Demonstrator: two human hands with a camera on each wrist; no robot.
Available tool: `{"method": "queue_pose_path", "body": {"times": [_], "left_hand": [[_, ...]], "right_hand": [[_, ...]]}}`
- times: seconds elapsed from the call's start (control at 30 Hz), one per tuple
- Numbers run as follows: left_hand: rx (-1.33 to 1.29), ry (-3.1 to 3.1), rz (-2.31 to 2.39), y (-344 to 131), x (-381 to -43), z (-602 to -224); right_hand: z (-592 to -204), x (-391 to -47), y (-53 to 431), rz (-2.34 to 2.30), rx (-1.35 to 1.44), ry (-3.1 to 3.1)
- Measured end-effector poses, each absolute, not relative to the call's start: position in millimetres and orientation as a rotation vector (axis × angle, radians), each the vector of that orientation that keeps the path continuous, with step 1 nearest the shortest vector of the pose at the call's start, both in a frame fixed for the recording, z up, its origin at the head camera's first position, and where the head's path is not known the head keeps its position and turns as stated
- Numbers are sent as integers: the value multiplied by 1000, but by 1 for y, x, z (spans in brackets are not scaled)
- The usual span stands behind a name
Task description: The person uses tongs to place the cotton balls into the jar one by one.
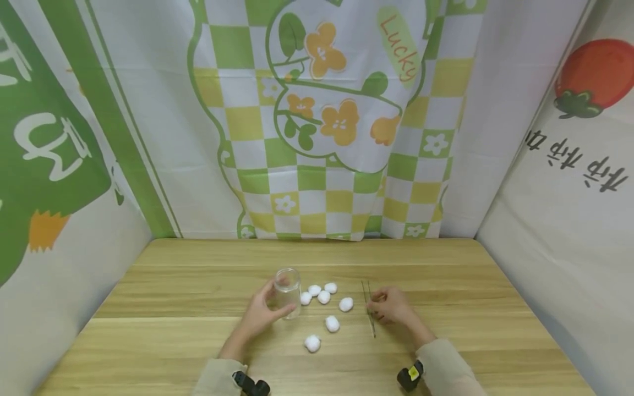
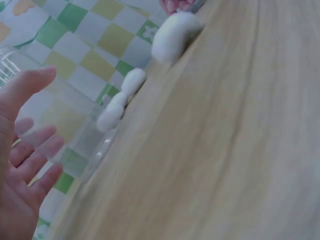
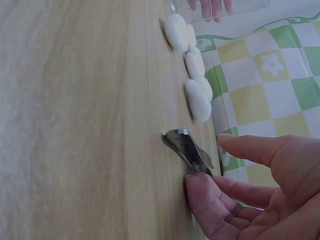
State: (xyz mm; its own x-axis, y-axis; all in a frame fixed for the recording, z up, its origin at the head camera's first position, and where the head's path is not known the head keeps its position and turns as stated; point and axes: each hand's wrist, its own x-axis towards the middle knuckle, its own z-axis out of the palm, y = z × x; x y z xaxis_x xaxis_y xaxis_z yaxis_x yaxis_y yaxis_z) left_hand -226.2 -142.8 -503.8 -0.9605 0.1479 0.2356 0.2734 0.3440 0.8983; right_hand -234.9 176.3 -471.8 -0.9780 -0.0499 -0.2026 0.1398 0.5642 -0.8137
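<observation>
My left hand point(image 1: 260, 313) curls round a clear jar point(image 1: 288, 294) that stands upright. The thumb lies across its near side, and in the left wrist view the fingers show through its wall. Several white cotton balls point(image 1: 332, 323) lie between the jar and the other hand. My right hand point(image 1: 393, 306) is at the right side of thin metal tweezers point(image 1: 372, 325). In the right wrist view its fingertips pinch the tweezers point(image 3: 187, 150) close over the table, with another digit held out straight apart from them.
A row of cotton balls point(image 1: 314, 290) lies close to the jar's right side. The wooden table point(image 1: 173, 286) ends at a checked cloth point(image 1: 327, 203) hung behind it. Printed cloths hang along the left and right sides. Dark wrist cameras point(image 1: 410, 377) sit at both sleeves.
</observation>
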Motion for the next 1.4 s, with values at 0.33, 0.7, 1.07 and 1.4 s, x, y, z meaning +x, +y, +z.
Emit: {"method": "queue_pose_path", "body": {"times": [0.33,0.7,1.07,1.4], "left_hand": [[-334,-2389,-1698,-138,-226,-515],[-298,-2341,-1756,-136,-225,-521],[-324,-2332,-1764,-138,-227,-521],[-316,-2340,-1762,-137,-224,-521]], "right_hand": [[-476,-235,171,-1474,261,2539],[-480,-237,165,-1491,392,2591],[-475,-237,161,-1397,400,2633],[-475,-234,162,-1354,362,2693]]}}
